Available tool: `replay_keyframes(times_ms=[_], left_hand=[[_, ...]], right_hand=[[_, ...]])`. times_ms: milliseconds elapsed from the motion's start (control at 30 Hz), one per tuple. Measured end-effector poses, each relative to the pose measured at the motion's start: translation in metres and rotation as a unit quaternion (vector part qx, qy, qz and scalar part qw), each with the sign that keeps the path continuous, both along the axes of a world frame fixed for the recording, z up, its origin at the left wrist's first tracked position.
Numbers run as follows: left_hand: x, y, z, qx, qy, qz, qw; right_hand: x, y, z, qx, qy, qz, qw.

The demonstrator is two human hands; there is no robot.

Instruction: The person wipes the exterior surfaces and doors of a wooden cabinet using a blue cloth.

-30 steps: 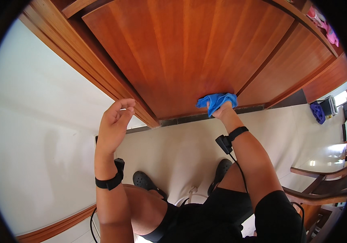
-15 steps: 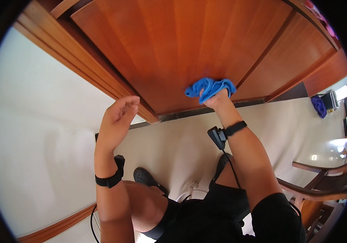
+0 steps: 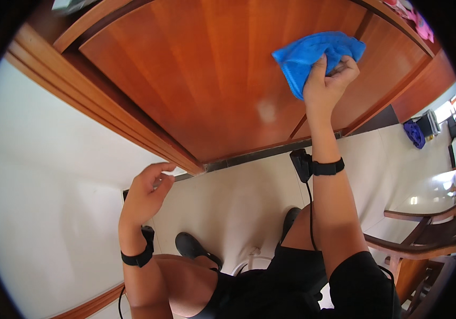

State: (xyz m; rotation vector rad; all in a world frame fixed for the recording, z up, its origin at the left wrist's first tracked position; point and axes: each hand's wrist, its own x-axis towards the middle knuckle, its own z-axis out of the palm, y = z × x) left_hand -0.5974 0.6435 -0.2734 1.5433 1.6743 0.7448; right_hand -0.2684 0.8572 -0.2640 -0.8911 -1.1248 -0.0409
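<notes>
At left, before the white wall [image 3: 36, 175] and near the foot of the wooden post [image 3: 105, 105], the left hand [image 3: 147, 196] hangs empty, its fingers loosely curled with a narrow gap to the thumb, probably because one hand suffices for the cloth. Farther right, the blue cloth [image 3: 299, 58] lies fanned over the seam between the wide wooden panel [image 3: 201, 80] and a narrower panel [image 3: 390, 61], bunched between the right hand's [image 3: 326, 87] thumb and bent fingers, presumably so it cannot slip.
</notes>
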Motion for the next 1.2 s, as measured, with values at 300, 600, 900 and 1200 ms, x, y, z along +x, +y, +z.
replay_keyframes(times_ms=[300,600,900,1200], left_hand=[[0.005,0.003,0.001,0.001,-0.031,-0.029,0.999],[-0.005,-0.006,0.015,-0.004,-0.041,-0.005,0.999],[-0.008,-0.003,0.015,-0.054,-0.154,-0.024,0.986],[-0.014,-0.007,0.014,-0.026,-0.170,-0.011,0.985]], right_hand=[[-0.027,-0.035,-0.130,-0.060,-0.479,0.084,0.872],[-0.009,-0.024,-0.039,-0.013,-0.389,-0.005,0.921],[0.035,-0.006,0.033,-0.006,-0.207,-0.018,0.978],[0.003,-0.034,0.054,-0.091,-0.255,-0.013,0.962]])
